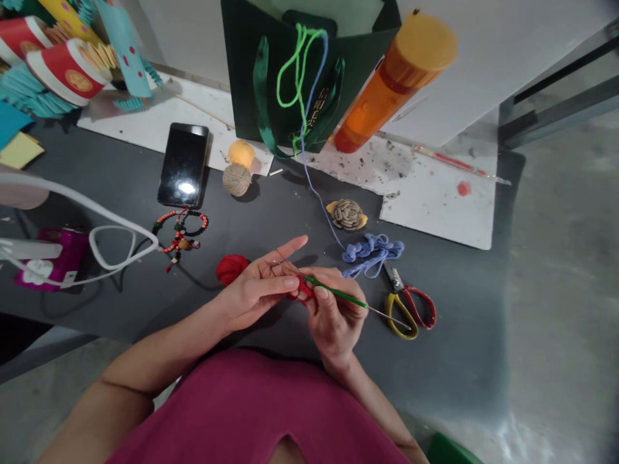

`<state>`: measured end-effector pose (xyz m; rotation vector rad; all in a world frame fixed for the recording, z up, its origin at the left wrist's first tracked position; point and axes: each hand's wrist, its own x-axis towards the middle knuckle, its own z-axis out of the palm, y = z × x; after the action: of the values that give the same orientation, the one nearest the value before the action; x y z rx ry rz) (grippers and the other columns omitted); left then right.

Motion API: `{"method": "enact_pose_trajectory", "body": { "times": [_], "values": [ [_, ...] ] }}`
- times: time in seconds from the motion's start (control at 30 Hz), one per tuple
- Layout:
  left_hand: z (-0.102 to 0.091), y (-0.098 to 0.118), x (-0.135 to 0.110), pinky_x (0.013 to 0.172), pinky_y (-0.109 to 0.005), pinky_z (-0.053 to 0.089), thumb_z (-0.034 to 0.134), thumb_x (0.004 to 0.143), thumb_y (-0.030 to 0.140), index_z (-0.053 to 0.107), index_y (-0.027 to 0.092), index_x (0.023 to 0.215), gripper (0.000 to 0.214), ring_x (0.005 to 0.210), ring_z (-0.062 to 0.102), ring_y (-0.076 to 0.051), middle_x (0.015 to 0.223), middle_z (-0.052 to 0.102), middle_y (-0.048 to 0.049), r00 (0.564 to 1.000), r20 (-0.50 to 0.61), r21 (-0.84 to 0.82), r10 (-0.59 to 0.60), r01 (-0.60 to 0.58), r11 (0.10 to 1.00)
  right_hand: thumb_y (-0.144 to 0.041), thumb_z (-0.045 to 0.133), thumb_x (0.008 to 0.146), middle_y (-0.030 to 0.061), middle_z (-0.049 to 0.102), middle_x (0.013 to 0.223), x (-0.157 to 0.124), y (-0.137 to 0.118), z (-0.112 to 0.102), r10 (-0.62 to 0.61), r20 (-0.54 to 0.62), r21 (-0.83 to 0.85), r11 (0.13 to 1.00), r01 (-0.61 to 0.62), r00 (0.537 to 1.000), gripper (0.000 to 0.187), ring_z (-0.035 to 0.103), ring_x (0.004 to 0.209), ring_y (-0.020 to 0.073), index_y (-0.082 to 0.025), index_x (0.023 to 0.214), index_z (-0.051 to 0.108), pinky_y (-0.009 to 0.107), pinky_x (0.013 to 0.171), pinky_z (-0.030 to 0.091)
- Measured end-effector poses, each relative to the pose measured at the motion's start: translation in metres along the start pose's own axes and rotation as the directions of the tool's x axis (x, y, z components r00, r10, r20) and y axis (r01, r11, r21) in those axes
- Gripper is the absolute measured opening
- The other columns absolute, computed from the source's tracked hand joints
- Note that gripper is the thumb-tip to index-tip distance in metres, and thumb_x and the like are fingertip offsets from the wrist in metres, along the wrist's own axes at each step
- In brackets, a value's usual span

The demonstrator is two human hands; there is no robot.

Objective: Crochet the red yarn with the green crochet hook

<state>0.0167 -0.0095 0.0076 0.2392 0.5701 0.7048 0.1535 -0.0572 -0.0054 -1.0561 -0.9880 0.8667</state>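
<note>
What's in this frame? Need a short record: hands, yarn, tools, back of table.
left hand: pinching the red crochet piece, thumb on top
right hand: gripping the green-handled crochet hook, tip at the red piece
yarn: red ball beside left hand; yellow ball and brown ball touching
other crochet: periwinkle piece, its strand running up to the gift bag
tools: scissors right of the right hand
back: smartphone, gift bag, orange lidded bottle
</note>
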Motion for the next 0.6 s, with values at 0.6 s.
{"method": "enact_pose_trajectory", "body": {
  "times": [0.6],
  "values": [
    [-0.0028,-0.0041,-0.0002,0.074,-0.025,0.048,0.090,0.072,0.017,0.053,0.023,0.151,0.087,0.067,0.063,-0.009,0.067,0.066,0.0097,0.996,-0.080,0.027,0.034,-0.032,0.999,-0.027,0.070,0.095,0.0012,0.081,0.087,-0.0018,-0.0017,0.0009,0.070,-0.040,-0.082,0.994,-0.073,0.997,0.006,0.070,0.063,0.0141,-0.028,0.095,0.076,0.024,0.047,0.052]
  ]
}}
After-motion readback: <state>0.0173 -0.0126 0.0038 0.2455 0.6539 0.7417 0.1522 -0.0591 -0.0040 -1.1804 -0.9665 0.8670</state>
